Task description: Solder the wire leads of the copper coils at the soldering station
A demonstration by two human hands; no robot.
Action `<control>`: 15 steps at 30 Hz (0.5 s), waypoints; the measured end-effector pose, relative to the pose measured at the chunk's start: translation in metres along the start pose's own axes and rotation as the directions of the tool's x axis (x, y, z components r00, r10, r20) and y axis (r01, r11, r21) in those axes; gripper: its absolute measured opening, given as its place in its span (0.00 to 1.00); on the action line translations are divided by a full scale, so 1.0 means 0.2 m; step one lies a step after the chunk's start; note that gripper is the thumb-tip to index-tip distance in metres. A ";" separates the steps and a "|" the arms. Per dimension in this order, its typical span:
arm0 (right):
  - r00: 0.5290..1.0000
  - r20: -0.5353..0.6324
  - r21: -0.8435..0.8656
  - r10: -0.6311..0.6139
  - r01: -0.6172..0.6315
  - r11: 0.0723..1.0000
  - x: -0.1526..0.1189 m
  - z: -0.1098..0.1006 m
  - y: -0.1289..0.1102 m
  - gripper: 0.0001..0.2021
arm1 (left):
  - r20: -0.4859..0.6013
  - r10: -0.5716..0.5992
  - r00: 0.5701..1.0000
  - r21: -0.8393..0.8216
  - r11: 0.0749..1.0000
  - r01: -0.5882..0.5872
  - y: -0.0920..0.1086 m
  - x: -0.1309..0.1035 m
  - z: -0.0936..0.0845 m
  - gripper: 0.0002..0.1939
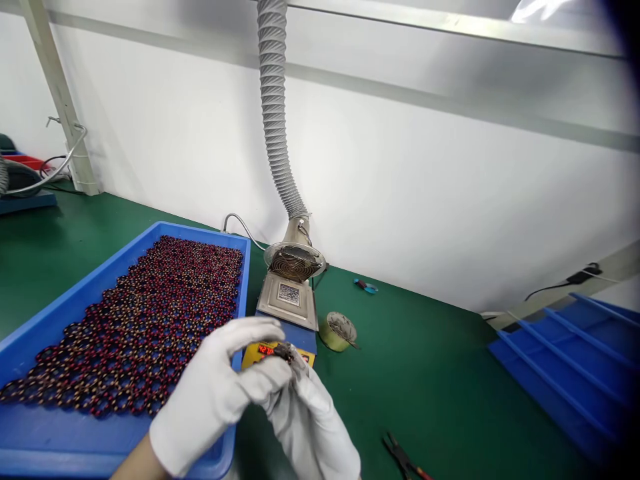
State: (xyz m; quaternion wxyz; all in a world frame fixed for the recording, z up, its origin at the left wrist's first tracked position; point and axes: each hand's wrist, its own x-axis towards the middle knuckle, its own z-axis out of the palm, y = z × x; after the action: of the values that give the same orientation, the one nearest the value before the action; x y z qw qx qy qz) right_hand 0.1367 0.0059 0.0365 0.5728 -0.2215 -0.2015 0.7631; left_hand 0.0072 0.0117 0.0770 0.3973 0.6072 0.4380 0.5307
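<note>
HOLD: my white-gloved left hand (215, 393) and right hand (313, 420) pinch one small dark wound coil (283, 351) | POSITION: directly before grey solder pot (289, 300) | RISK: slipping glove grip could drop coil toward pot.

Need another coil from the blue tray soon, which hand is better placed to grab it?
Probably the left hand: it hovers over the blue tray of coils, while the right hand lies farther from it, pinching the small dark part.

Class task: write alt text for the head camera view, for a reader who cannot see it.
Two white-gloved hands, left hand and right hand, pinch a small dark coil above a green bench. A blue tray of coils lies left; a solder pot sits under a fume hose.
</note>
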 end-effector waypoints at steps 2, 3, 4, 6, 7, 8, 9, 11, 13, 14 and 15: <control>1.000 0.012 0.055 0.019 -0.020 0.998 0.00 0.02 0.00 0.12 | 0.062 0.060 0.996 0.008 0.998 -0.061 0.00 0.01 0.02 0.10; 0.999 0.034 0.083 0.039 -0.042 0.996 0.00 0.03 0.00 0.12 | 0.041 0.112 0.993 -0.002 0.994 -0.112 -0.01 0.01 0.02 0.09; 0.996 0.061 0.108 0.057 -0.063 0.992 0.00 0.04 0.00 0.12 | -0.005 0.159 0.987 -0.008 0.987 -0.159 -0.01 0.00 0.03 0.09; 0.989 0.115 0.139 0.088 -0.104 0.985 0.00 0.05 -0.02 0.10 | -0.104 0.193 0.976 -0.010 0.981 -0.195 -0.01 -0.01 0.01 0.07; 0.986 0.135 0.150 0.095 -0.115 0.982 0.00 0.05 -0.02 0.09 | -0.140 0.178 0.974 -0.012 0.983 -0.182 -0.01 -0.01 0.00 0.07; 0.985 0.147 0.160 0.095 -0.118 0.980 -0.01 0.04 -0.03 0.08 | -0.169 0.153 0.974 -0.005 0.988 -0.156 -0.01 -0.02 -0.01 0.07; 0.985 0.152 0.170 0.086 -0.112 0.979 -0.01 0.03 -0.03 0.07 | -0.175 0.126 0.976 0.020 0.992 -0.125 -0.01 -0.02 -0.01 0.07; 0.989 0.135 0.173 0.066 -0.089 0.981 -0.01 0.02 -0.03 0.08 | -0.105 0.119 0.987 0.135 0.985 -0.105 -0.01 -0.02 -0.01 0.08; 0.993 0.104 0.158 0.060 -0.076 0.985 -0.01 0.00 -0.03 0.10 | 0.023 0.174 0.985 0.261 0.950 -0.174 -0.02 -0.02 0.01 0.19; 0.994 0.092 0.156 0.060 -0.074 0.985 -0.01 0.00 -0.02 0.10 | 0.073 0.218 0.973 0.296 0.927 -0.230 -0.02 -0.02 0.02 0.22; 0.995 0.086 0.164 0.056 -0.070 0.984 -0.01 0.00 -0.02 0.10 | 0.100 0.269 0.958 0.311 0.906 -0.287 -0.03 -0.01 0.03 0.22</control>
State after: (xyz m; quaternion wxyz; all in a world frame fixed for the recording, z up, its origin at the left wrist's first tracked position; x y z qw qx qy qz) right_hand 0.1402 0.0043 0.0382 0.5562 -0.1479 -0.1530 0.8033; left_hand 0.0129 0.0107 0.0695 0.2251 0.7343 0.4168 0.4862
